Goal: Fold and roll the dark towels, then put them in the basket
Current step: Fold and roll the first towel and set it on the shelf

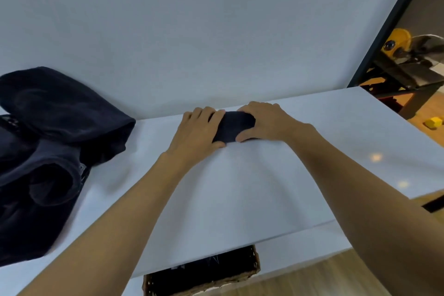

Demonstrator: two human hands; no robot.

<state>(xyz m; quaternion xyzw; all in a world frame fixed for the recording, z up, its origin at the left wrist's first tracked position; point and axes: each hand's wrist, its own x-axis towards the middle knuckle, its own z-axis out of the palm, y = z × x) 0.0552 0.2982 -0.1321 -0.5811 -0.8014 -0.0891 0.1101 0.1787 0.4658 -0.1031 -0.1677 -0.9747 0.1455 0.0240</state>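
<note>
Both hands are clamped down on one rolled dark towel (231, 127) at the far side of the white table (240, 194), close to the wall. The left hand (199, 131) wraps the left end of the roll, fingers curled over the top and thumb tucked under the near edge. The right hand (266, 122) does the same on the right end, thumb pressing at the near side, fingers over the far side. So both are closed on that towel, and only a short dark strip of it shows between them. It looks tightly rolled and sits flat on the table.

Left of the roll, well apart from it, there's a messy pile of dark towels (48, 151) heaped on the table's left end, all bunched up and not folded.

The basket (204, 274) pokes out from under the table's near edge, below the forearms. It's a woven brown one with something dark inside, can't tell exactly what.

Off the table's right end there's wooden floor and a small yellow block (433, 123) lying on it.
</note>
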